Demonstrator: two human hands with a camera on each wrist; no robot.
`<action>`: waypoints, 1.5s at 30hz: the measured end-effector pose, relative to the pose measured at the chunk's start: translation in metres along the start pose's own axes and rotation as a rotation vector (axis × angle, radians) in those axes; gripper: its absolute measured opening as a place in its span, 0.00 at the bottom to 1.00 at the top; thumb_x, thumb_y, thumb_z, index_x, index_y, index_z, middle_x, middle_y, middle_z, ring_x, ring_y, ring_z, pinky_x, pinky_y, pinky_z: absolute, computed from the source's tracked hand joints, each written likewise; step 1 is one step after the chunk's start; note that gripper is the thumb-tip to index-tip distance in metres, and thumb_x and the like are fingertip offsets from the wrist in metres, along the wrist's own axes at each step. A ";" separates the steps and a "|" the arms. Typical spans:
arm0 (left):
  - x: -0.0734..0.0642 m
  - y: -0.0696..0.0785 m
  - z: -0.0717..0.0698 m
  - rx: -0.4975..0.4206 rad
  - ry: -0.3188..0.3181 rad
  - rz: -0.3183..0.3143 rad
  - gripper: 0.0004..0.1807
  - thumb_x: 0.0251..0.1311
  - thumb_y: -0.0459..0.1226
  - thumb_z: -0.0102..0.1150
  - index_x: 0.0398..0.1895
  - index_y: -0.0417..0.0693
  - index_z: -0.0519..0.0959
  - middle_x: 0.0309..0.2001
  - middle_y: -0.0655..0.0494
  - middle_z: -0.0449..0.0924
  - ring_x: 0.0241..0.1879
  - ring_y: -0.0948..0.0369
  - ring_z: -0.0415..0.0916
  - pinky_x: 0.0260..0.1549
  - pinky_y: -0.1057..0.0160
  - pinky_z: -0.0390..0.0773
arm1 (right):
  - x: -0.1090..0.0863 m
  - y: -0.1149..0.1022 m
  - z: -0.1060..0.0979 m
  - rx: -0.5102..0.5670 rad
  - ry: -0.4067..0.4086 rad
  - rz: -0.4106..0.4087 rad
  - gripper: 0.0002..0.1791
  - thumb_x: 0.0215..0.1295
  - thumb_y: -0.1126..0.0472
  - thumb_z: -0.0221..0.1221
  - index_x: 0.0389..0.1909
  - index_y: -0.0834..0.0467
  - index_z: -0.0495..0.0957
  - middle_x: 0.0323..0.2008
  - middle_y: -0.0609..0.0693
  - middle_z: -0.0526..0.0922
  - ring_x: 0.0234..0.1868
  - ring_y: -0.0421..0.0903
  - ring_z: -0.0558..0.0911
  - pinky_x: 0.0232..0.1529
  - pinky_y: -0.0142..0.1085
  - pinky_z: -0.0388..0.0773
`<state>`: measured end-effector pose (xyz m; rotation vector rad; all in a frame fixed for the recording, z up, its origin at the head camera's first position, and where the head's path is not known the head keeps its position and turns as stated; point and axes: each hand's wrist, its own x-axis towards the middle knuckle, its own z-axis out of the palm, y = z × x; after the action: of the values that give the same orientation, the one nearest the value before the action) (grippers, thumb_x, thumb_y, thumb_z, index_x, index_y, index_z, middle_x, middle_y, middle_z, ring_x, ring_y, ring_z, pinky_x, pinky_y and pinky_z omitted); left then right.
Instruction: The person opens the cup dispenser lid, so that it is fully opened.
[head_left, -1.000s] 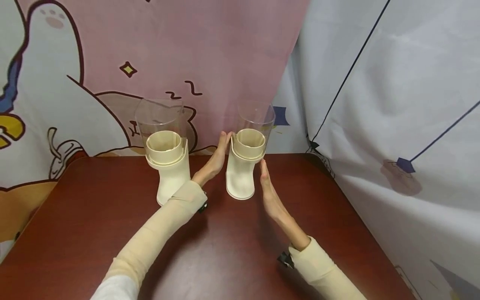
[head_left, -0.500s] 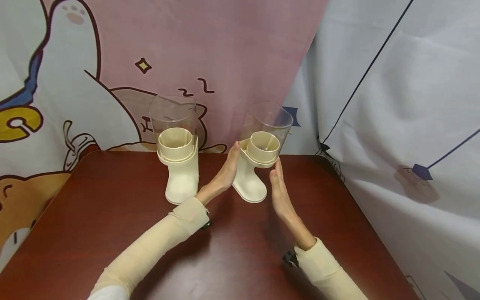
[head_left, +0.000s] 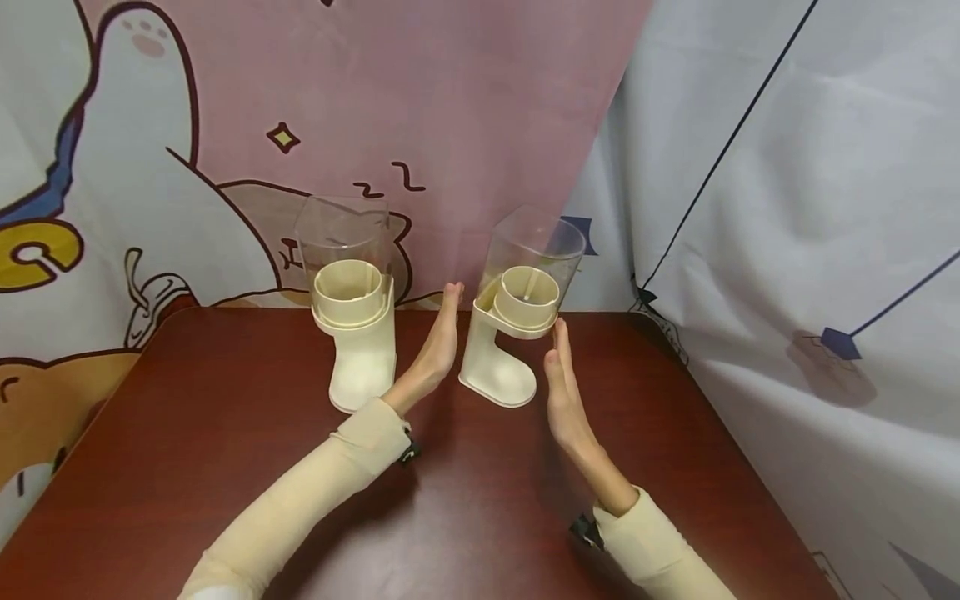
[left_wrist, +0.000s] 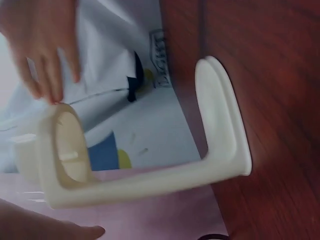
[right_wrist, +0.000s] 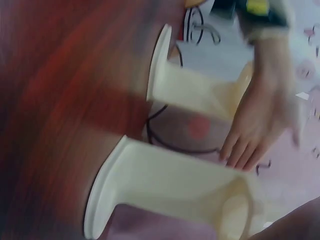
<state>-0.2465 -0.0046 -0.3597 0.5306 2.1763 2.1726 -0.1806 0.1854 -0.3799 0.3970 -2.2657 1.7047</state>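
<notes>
A cream stand (head_left: 482,354) topped by a clear container (head_left: 543,240) sits on the worktop (head_left: 465,517). Just left of it is the left hand (head_left: 435,350), just right the right hand (head_left: 566,404), both with straight fingers, gripping nothing; right-hand contact is unclear. A matching stand (head_left: 365,358) sits farther left.

Glossy red-brown table (head_left: 480,517) before a pink-and-white, cartoon-printed fabric backdrop (head_left: 487,100).
</notes>
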 end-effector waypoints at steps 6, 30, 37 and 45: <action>0.006 -0.010 0.004 0.024 -0.032 0.032 0.45 0.71 0.64 0.11 0.80 0.44 0.43 0.81 0.51 0.42 0.80 0.59 0.36 0.77 0.54 0.39 | -0.005 -0.005 0.013 -0.007 -0.021 -0.032 0.38 0.78 0.41 0.30 0.80 0.55 0.32 0.81 0.49 0.34 0.80 0.47 0.36 0.76 0.59 0.34; -0.026 -0.023 0.032 0.182 0.027 0.045 0.64 0.56 0.63 0.62 0.80 0.58 0.27 0.81 0.59 0.24 0.80 0.55 0.33 0.75 0.44 0.47 | 0.020 0.010 -0.017 0.001 -0.021 -0.009 0.45 0.74 0.46 0.49 0.80 0.56 0.36 0.80 0.56 0.42 0.81 0.52 0.42 0.78 0.55 0.39; 0.023 -0.055 -0.003 0.217 -0.056 0.141 0.76 0.35 0.76 0.64 0.80 0.65 0.27 0.81 0.60 0.26 0.80 0.58 0.35 0.75 0.43 0.46 | 0.060 0.012 -0.034 0.094 -0.100 -0.105 0.57 0.63 0.35 0.60 0.80 0.55 0.38 0.80 0.57 0.45 0.80 0.54 0.46 0.77 0.55 0.43; 0.046 -0.060 0.003 0.223 -0.146 0.200 0.76 0.36 0.59 0.79 0.81 0.59 0.33 0.79 0.52 0.47 0.75 0.54 0.53 0.73 0.47 0.55 | 0.104 0.001 -0.036 0.253 -0.091 -0.241 0.70 0.46 0.28 0.66 0.79 0.58 0.40 0.78 0.64 0.49 0.79 0.60 0.49 0.78 0.53 0.43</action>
<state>-0.3027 0.0113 -0.4077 0.9235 2.3889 1.9121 -0.2752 0.2144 -0.3314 0.7828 -1.9683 1.8797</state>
